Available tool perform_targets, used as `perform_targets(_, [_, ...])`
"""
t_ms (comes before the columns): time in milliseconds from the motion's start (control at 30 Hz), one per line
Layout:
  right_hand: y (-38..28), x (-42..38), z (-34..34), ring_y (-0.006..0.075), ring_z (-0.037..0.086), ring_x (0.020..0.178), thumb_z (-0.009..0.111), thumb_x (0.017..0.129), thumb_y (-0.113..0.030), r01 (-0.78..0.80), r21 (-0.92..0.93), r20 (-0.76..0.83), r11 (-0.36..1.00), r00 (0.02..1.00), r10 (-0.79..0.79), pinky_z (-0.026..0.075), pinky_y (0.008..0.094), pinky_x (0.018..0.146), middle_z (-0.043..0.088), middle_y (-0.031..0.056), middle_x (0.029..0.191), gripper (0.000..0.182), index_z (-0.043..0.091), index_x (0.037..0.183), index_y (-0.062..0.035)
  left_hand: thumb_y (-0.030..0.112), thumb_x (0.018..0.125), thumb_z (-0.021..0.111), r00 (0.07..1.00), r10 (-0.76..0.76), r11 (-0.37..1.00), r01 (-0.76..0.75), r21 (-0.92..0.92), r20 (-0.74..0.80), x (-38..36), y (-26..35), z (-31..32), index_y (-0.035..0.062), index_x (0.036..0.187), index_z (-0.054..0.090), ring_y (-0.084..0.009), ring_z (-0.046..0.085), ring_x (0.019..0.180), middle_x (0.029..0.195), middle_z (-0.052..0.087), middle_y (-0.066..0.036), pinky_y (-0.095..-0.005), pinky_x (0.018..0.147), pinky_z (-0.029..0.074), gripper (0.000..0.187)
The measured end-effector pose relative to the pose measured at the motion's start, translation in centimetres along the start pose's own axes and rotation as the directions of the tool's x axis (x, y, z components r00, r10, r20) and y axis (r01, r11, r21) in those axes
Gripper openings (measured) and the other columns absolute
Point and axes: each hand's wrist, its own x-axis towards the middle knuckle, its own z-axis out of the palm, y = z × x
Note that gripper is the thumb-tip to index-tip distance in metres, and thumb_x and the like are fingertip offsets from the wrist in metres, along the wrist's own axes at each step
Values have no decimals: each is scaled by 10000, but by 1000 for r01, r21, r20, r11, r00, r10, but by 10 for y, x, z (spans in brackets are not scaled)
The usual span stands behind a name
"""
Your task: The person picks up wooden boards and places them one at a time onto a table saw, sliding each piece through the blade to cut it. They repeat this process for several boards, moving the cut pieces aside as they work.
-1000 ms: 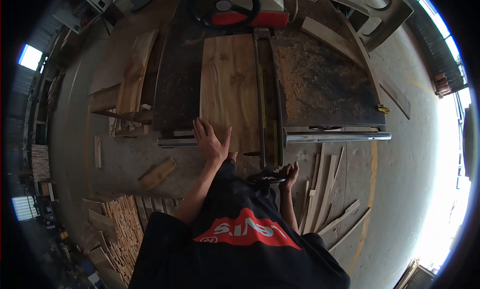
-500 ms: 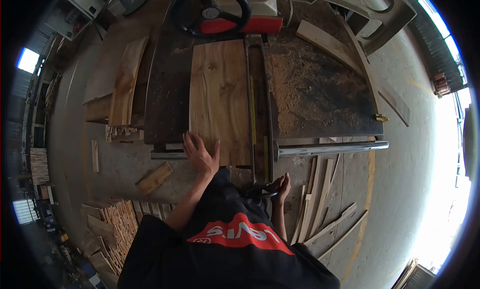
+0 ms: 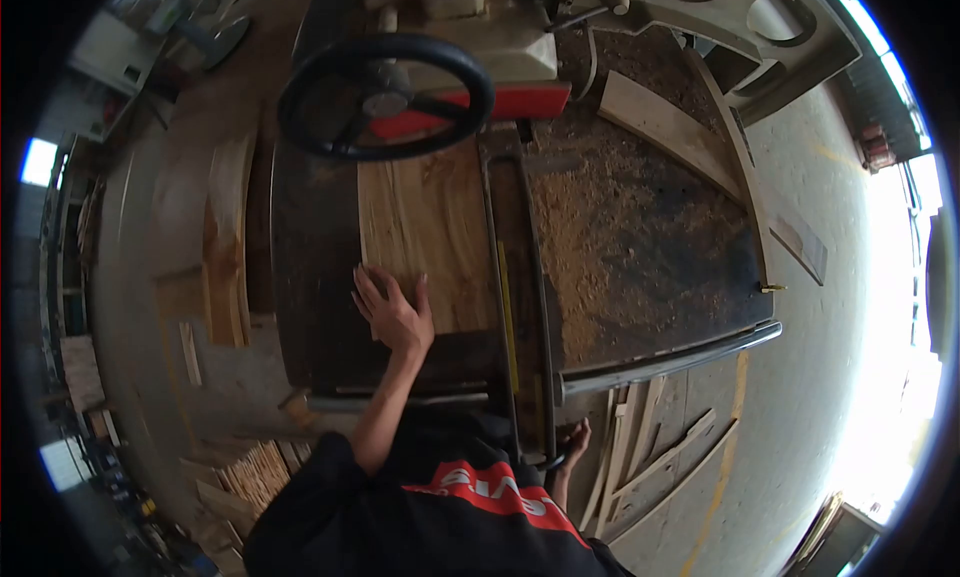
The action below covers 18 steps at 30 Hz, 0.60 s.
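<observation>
A wide brown wooden board [image 3: 430, 242] lies flat on the dark machine table [image 3: 320, 327], its far end under a black handwheel [image 3: 385, 97] and a red guard [image 3: 540, 101]. My left hand [image 3: 397, 315] rests open on the board's near left part, fingers spread along its left edge. Along the board's right side runs a long metal guide frame [image 3: 543, 307] with a yellow strip [image 3: 507, 307]. My right hand [image 3: 574, 443] is low beside the frame's near end, next to a black curved handle [image 3: 550, 465]; its fingers look stretched out, partly hidden.
Sawdust [image 3: 570, 247] covers the table's right half, where a loose plank [image 3: 665, 137] lies. A metal rail [image 3: 670, 357] edges the table's front. Wood strips [image 3: 640, 457] lie on the floor at right, a stack of thin offcuts [image 3: 260, 472] at lower left. Planks [image 3: 228, 247] stand left.
The board has slid forward under the handwheel and red guard, my left hand moving with it. My body has come closer to the table, and my right hand stays beside the guide frame's near end.
</observation>
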Motion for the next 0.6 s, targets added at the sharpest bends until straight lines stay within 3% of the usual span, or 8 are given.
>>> perform_targets(33, [6,9,-21,119,343,450,507,1079,-414,-54,105,70,993,996,47,356,308,491,354,-20,519,487,402,661,-187,453,1015,642,1000,6,1000,-6,-1,10,4,0,2,-96,1513,403,-514,333,1488,1569,324,-384,-653,1188,299,778])
perform_targets(133, [19,15,-43,132,455,510,520,1075,-429,148,45,84,988,985,-151,427,308,521,454,-13,605,417,484,737,-187,471,1011,635,999,-11,1000,12,-22,45,2,1,1,-94,1512,402,-508,323,1501,1584,316,-377,-660,1184,298,791])
perform_targets(400, [2,35,0,133,474,529,525,1073,-433,161,-189,-96,969,979,-182,439,311,531,470,-14,631,395,499,764,-188,534,993,616,996,-89,982,88,-164,5,47,7,-9,-128,1474,429,-520,330,1495,1571,334,-397,-651,1177,307,838])
perform_targets(500, [2,32,6,134,482,536,527,1072,-435,167,-228,-108,959,975,-196,444,313,534,476,-14,640,388,505,774,-188,516,941,715,991,-110,907,70,-415,-74,60,1,-5,-127,1434,488,-515,355,1480,1556,377,-379,-623,1193,300,841])
perform_targets(600, [-1,31,7,134,489,543,529,1071,-437,165,-263,-100,951,975,-197,449,314,538,483,-14,650,380,511,784,-188,514,890,782,1000,20,759,-17,-651,-2,88,-55,-2,-115,1423,509,-528,384,1453,1529,427,-364,-589,1199,317,869])
